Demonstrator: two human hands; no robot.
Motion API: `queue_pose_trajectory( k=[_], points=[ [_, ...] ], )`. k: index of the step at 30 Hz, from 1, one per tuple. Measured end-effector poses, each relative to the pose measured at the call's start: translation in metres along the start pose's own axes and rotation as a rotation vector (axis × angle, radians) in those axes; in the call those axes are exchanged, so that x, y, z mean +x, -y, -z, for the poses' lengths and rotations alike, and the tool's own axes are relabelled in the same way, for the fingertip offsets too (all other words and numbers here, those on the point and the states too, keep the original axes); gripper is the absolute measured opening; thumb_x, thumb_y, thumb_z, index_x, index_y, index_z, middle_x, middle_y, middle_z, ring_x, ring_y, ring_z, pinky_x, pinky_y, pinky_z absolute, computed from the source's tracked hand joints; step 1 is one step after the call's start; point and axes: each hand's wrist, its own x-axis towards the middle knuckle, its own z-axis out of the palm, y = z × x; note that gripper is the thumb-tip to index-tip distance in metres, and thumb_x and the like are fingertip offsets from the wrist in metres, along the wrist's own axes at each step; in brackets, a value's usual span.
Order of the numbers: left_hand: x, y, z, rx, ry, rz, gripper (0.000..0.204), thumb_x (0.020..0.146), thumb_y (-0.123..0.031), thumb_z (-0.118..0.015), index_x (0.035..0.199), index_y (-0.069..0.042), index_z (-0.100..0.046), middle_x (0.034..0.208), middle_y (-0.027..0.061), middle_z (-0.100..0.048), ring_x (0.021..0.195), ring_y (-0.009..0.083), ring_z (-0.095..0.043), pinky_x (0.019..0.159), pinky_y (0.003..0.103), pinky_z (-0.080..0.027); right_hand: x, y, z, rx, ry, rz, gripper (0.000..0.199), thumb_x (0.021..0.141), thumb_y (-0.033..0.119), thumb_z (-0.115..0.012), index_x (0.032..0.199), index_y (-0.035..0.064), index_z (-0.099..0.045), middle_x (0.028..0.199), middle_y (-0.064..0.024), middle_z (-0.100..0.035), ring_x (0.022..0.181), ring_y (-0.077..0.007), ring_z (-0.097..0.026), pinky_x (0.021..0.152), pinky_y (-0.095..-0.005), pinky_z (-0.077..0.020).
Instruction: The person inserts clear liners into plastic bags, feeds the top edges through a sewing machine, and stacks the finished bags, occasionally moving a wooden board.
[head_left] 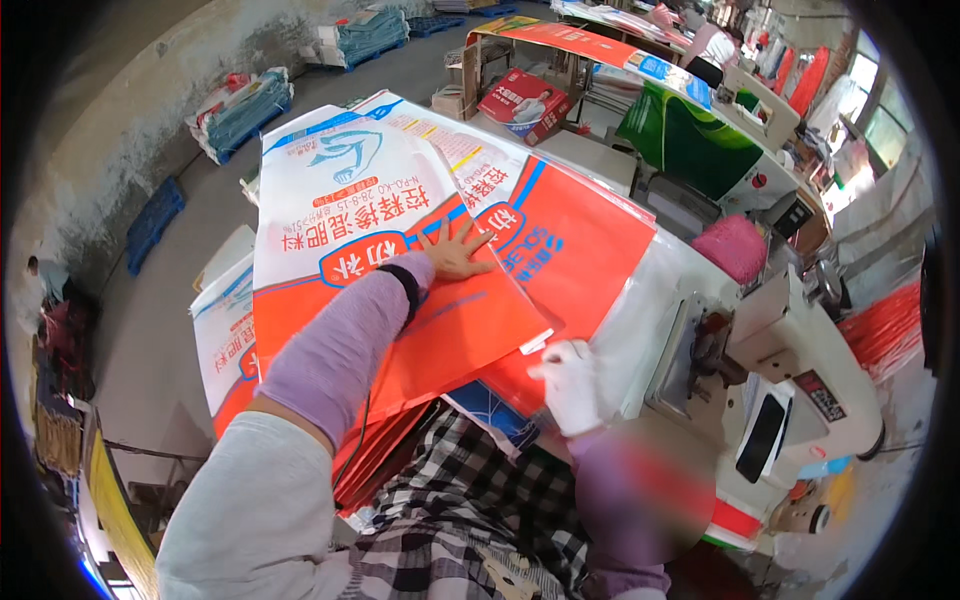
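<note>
My left hand [459, 251], bare below a purple sleeve, lies flat with fingers spread on a red and white printed woven sack [330, 215]. Beneath and to the right of that sack is another one of the same kind [590, 270], fanned out at an angle. My right hand [572, 388] wears a white glove. Its fingers are curled in, close by the top sack's near right corner and over the lower sack's edge. Whatever may be between those fingers is hidden. A white sewing machine [800, 370] stands just right of my right hand.
More red and white sacks [225, 330] hang at the table's left side. Pink thread [729, 248] sits behind the machine, and red strands [885, 330] hang at right. A red box [523, 105] stands beyond the table. Bundled sacks [240, 112] rest on blue pallets by the wall.
</note>
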Motion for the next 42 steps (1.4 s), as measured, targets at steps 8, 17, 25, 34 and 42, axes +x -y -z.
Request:
queue_pose_trajectory(
  k=[8,17,25,34,42],
  points=[
    [-0.151,-0.009,0.001,0.151,0.013,-0.208,0.071,0.092,-0.061,-0.044,0.147,-0.017,-0.035,0.154,0.0174,-0.028,0.141,0.0408,-0.025,0.108,0.066,-0.022,0.045,0.018,-0.018,0.117,-0.040,-0.020,0.035,0.088,0.022,-0.061,0.121,0.0121,-0.063,0.133,-0.0206,-0.049,0.124,-0.0391,-0.043,0.100,-0.0515,-0.0395],
    [-0.365,0.072,-0.094,-0.344,-0.493,0.859,0.066,0.086,-0.042,-0.065,0.135,-0.002,-0.043,0.108,0.0255,-0.060,0.098,0.0454,-0.061,0.075,0.052,-0.051,0.032,0.023,-0.022,0.324,0.101,-0.314,0.048,0.086,0.018,-0.065,0.132,0.0067,-0.056,0.130,-0.0236,-0.053,0.103,-0.0292,-0.060,0.086,-0.0389,-0.0502],
    [-0.393,0.058,0.015,-1.537,-0.965,0.571,0.035,0.098,-0.033,-0.054,0.102,0.000,-0.063,0.092,0.0052,-0.068,0.085,0.0178,-0.066,0.077,0.035,-0.052,0.045,0.039,-0.052,0.928,0.150,-0.735,0.028,0.085,-0.003,-0.055,0.110,-0.0037,-0.068,0.091,-0.0068,-0.066,0.060,-0.0102,-0.055,0.054,-0.0254,-0.0463],
    [-0.554,0.087,-0.055,-1.022,-1.008,0.878,0.033,0.097,-0.008,-0.051,0.128,0.003,-0.050,0.110,0.0078,-0.065,0.098,0.0157,-0.062,0.090,0.030,-0.049,0.062,0.171,-0.159,0.290,0.354,0.041,0.031,0.083,0.004,-0.055,0.111,0.0089,-0.068,0.095,-0.0201,-0.061,0.093,-0.0376,-0.063,0.082,-0.0437,-0.0515],
    [-0.534,0.132,-0.156,-1.363,-0.774,1.243,0.037,0.100,-0.031,-0.049,0.091,0.000,-0.068,0.078,0.0061,-0.067,0.065,0.0134,-0.063,0.054,0.030,-0.048,-0.015,0.117,-0.214,0.384,0.399,-0.126,0.038,0.083,-0.001,-0.054,0.118,0.0074,-0.066,0.106,-0.0243,-0.063,0.103,-0.0349,-0.059,0.094,-0.0389,-0.0456]
  ],
)
